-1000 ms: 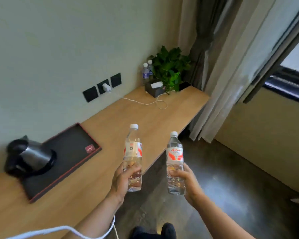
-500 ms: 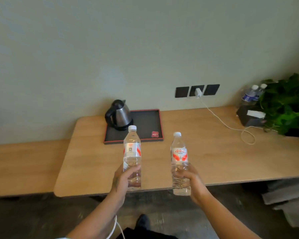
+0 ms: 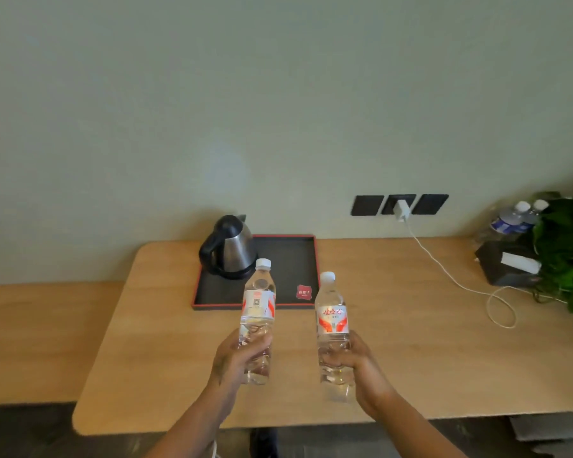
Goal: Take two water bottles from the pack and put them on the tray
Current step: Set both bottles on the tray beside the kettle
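This looks like a hotel guest room. A long wooden surface (image 3: 411, 358) runs along a plain pale wall, carrying a black tray (image 3: 291, 259) with red edging, on which stand an electric kettle (image 3: 229, 249) and a small red sachet (image 3: 304, 291). Dark wall sockets (image 3: 367, 205) sit above it, with a tissue box (image 3: 506, 264), two spare bottles (image 3: 513, 221) and a leafy plant (image 3: 566, 252) grouped at the right end.

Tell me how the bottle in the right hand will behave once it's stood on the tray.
The bottle in the right hand looks full of water, so probably heavy for its size. It is tall and narrow, so a nudge may tip it, and once down it would likely roll. Its thin clear wall may flex under the fingers. The tray looks flat.
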{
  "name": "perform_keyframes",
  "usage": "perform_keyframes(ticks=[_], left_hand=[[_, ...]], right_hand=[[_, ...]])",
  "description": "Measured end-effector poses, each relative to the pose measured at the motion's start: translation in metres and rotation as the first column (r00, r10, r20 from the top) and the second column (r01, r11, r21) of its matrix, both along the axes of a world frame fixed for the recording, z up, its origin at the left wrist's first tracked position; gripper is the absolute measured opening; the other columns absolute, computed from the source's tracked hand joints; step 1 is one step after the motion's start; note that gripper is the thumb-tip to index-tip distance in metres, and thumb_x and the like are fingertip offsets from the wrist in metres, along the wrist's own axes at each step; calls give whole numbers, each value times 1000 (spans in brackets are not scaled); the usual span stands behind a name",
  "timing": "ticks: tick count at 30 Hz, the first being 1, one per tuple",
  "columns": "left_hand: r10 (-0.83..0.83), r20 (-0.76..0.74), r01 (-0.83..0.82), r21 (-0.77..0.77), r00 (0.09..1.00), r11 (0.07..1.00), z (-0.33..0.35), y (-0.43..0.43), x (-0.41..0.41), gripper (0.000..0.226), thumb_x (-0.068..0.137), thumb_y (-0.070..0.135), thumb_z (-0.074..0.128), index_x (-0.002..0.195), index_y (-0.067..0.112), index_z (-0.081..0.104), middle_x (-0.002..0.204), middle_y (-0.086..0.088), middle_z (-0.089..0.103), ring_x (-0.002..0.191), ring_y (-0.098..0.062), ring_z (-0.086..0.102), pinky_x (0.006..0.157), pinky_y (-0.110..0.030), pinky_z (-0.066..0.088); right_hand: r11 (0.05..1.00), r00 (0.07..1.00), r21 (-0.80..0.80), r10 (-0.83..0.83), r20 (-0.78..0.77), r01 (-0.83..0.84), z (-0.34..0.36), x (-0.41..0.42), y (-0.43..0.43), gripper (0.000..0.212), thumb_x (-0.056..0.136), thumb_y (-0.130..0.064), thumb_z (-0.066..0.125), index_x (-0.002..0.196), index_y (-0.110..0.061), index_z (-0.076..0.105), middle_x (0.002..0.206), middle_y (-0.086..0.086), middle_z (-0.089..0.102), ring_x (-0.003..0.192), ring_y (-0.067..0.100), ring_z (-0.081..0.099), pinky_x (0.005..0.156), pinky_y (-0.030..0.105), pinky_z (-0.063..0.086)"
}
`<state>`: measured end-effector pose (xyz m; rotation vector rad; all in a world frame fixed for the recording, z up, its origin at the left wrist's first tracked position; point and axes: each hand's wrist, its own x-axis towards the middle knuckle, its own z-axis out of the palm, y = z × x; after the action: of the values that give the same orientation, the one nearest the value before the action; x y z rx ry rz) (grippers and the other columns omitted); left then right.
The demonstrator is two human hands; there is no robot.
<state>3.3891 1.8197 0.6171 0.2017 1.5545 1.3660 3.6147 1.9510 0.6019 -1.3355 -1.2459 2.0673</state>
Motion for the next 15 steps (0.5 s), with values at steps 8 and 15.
perform_keyframes(ticks=[8,15], left_hand=[[-221,-151,224,3,964,975,4,106,-67,59,62,37,97,118,27,78,100,-1,85,93,-19,80,84,-32,59],[-336,-310,365,38,889,930,40,217,-119,73,60,37,100,124,44,66,113,21,84,100,5,79,91,-27,54]], right_hand=[[990,997,120,79,8,-79,6,-59,97,62,64,-7,88,121,-22,69,111,9,80,94,21,76,76,34,60],[928,979,310,198,55,-205,49,-123,206,81,64,-15,92,137,-29,58,124,1,76,114,25,75,96,45,61]])
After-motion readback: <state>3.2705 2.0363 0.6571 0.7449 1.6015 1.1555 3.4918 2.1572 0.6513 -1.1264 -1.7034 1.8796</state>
